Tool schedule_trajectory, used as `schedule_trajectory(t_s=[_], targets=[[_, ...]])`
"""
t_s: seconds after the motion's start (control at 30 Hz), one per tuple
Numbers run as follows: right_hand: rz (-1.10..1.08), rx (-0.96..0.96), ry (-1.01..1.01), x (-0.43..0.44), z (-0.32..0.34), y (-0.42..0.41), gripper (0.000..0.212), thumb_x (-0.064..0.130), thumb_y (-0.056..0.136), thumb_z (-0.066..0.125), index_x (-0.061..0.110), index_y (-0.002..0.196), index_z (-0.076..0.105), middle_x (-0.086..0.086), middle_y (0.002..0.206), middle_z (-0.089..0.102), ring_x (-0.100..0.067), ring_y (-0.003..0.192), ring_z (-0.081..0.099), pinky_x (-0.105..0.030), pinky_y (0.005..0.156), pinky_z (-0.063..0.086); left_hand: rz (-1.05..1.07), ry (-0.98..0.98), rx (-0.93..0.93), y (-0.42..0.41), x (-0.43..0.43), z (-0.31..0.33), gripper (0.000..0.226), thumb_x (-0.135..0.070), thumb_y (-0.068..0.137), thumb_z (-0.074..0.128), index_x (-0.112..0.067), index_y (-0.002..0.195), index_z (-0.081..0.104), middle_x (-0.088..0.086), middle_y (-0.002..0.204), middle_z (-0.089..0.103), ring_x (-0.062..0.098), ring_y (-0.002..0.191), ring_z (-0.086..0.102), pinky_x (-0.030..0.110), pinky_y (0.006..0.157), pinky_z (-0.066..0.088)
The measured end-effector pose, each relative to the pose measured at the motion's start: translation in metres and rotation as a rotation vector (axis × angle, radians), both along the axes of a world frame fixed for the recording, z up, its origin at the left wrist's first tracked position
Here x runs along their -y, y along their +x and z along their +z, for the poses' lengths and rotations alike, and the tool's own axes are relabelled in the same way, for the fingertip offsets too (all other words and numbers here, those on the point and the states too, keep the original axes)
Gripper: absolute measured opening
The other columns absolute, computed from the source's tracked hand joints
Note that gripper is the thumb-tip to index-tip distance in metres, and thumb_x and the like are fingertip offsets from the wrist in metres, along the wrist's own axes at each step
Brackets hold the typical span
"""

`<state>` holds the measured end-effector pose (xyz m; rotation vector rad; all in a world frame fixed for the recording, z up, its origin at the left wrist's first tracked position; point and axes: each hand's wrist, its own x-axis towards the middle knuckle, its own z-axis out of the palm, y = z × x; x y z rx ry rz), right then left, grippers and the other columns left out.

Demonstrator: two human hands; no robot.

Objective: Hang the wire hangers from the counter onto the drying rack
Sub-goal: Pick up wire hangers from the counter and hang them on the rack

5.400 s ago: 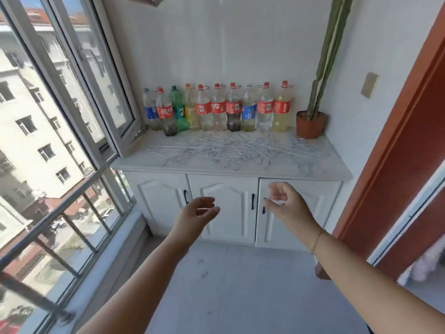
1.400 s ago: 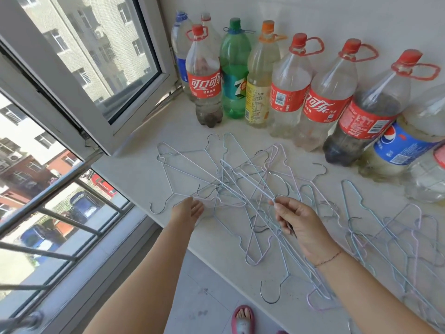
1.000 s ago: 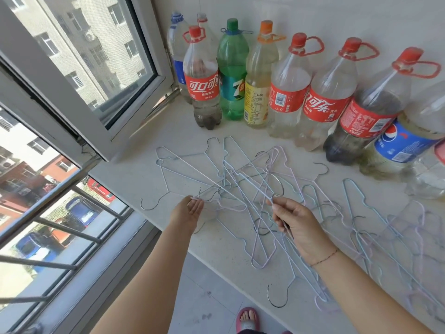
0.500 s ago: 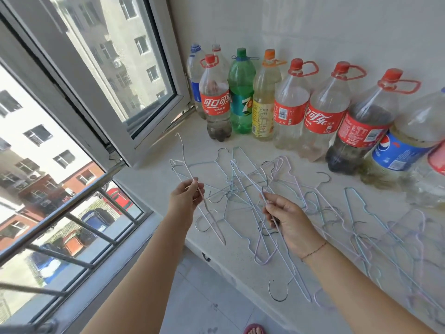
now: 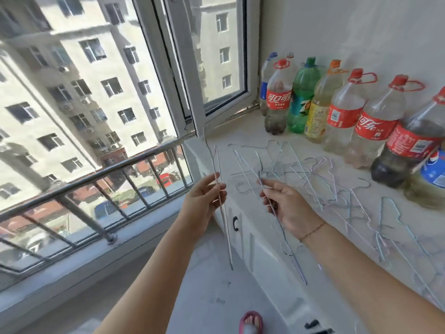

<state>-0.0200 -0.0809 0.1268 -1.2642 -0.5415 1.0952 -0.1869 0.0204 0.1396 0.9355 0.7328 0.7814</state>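
Left hand [image 5: 204, 201] pinched one wire hanger [image 5: 222, 213], lifted clear | right hand [image 5: 286, 206] gripped another hanger [image 5: 280, 227] near pile [image 5: 301, 172] on counter [image 5: 240, 141] | advised: free hooks from tangle before carrying; rack unseen.

A row of large plastic bottles [image 5: 342, 116] stands along the white wall [image 5: 349, 27], most with red caps and red labels, one green bottle [image 5: 302, 100] among them. An open window [image 5: 216, 68] sits left of them. Outside, a metal railing [image 5: 96, 179] crosses before pale apartment blocks [image 5: 79, 88]. A pink slipper [image 5: 250, 321] shows on the floor.
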Motion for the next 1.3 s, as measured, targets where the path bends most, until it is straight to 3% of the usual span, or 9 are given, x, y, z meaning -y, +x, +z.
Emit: schedule_trajectory(t_s=[0.17, 0.27, 0.4, 0.6, 0.7, 0.93, 1.07, 1.3], targets=[[0.194, 0.005, 0.018, 0.003, 0.016, -0.072, 0.031, 0.004, 0.093, 0.045, 0.024, 0.105, 0.065, 0.000, 0.075, 0.054, -0.011, 0.066, 0.046, -0.021, 0.059, 0.035, 0.143, 0.001, -0.014, -0.081, 0.044, 0.007, 0.030, 0.009, 0.091, 0.046, -0.011, 0.106, 0.062, 0.003, 0.081, 0.066, 0.013, 0.066, 0.063, 0.026, 0.073, 0.051], [0.346, 0.018, 0.022, -0.001, 0.021, -0.126, 0.035, 0.003, 0.094, 0.043, 0.021, 0.118, 0.060, -0.001, 0.072, 0.047, -0.011, 0.062, 0.044, -0.017, 0.054, 0.036, 0.254, 0.014, -0.040, -0.139, 0.062, 0.013, 0.031, 0.008, 0.091, 0.047, -0.008, 0.114, 0.058, 0.004, 0.084, 0.065, 0.014, 0.067, 0.063, 0.023, 0.068, 0.054], [0.524, 0.039, 0.030, -0.006, 0.026, -0.207, 0.042, -0.004, 0.092, 0.040, 0.015, 0.126, 0.056, -0.006, 0.077, 0.042, -0.012, 0.062, 0.043, -0.021, 0.057, 0.035, 0.411, 0.026, -0.035, -0.224, 0.089, 0.025, 0.028, 0.006, 0.090, 0.049, -0.010, 0.110, 0.061, 0.006, 0.083, 0.066, 0.013, 0.067, 0.065, 0.023, 0.066, 0.056], [0.751, -0.008, 0.062, 0.002, 0.049, -0.345, 0.032, -0.004, 0.092, 0.044, 0.010, 0.114, 0.063, 0.000, 0.072, 0.051, -0.010, 0.062, 0.043, -0.019, 0.059, 0.038, 0.649, 0.071, -0.042, -0.362, 0.142, 0.049, 0.029, 0.005, 0.091, 0.050, -0.013, 0.110, 0.061, 0.001, 0.076, 0.069, 0.012, 0.066, 0.064, 0.021, 0.063, 0.054], [0.846, -0.019, 0.073, 0.013, 0.059, -0.422, 0.031, -0.003, 0.091, 0.046, 0.006, 0.116, 0.061, -0.001, 0.080, 0.055, -0.009, 0.069, 0.048, -0.019, 0.064, 0.040, 0.760, 0.077, -0.002, -0.435, 0.174, 0.061, 0.030, 0.008, 0.089, 0.050, -0.013, 0.104, 0.064, 0.003, 0.076, 0.066, 0.014, 0.065, 0.062, 0.021, 0.065, 0.054], [0.961, -0.119, 0.086, 0.060, 0.077, -0.621, 0.030, -0.009, 0.088, 0.045, 0.000, 0.116, 0.053, -0.004, 0.079, 0.052, -0.011, 0.066, 0.047, -0.019, 0.059, 0.039, 0.951, 0.108, -0.017, -0.617, 0.248, 0.085, 0.030, 0.009, 0.087, 0.051, -0.011, 0.105, 0.064, 0.005, 0.076, 0.065, 0.015, 0.065, 0.061, 0.021, 0.061, 0.053], [1.050, -0.140, 0.105, 0.083, 0.086, -0.719, 0.027, -0.006, 0.088, 0.047, 0.005, 0.111, 0.056, -0.003, 0.080, 0.055, -0.011, 0.068, 0.049, -0.020, 0.060, 0.040, 1.007, 0.138, -0.062, -0.711, 0.286, 0.097, 0.033, 0.008, 0.088, 0.050, -0.008, 0.115, 0.061, 0.006, 0.080, 0.065, 0.014, 0.068, 0.061, 0.021, 0.064, 0.053], [1.183, -0.137, 0.144, 0.107, 0.101, -0.857, 0.023, -0.003, 0.087, 0.050, 0.013, 0.100, 0.060, 0.002, 0.075, 0.058, -0.009, 0.064, 0.051, -0.021, 0.060, 0.038, 1.148, 0.144, -0.116, -0.842, 0.333, 0.105, 0.029, 0.005, 0.088, 0.052, -0.011, 0.110, 0.063, 0.005, 0.083, 0.066, 0.015, 0.073, 0.062, 0.022, 0.063, 0.053]])
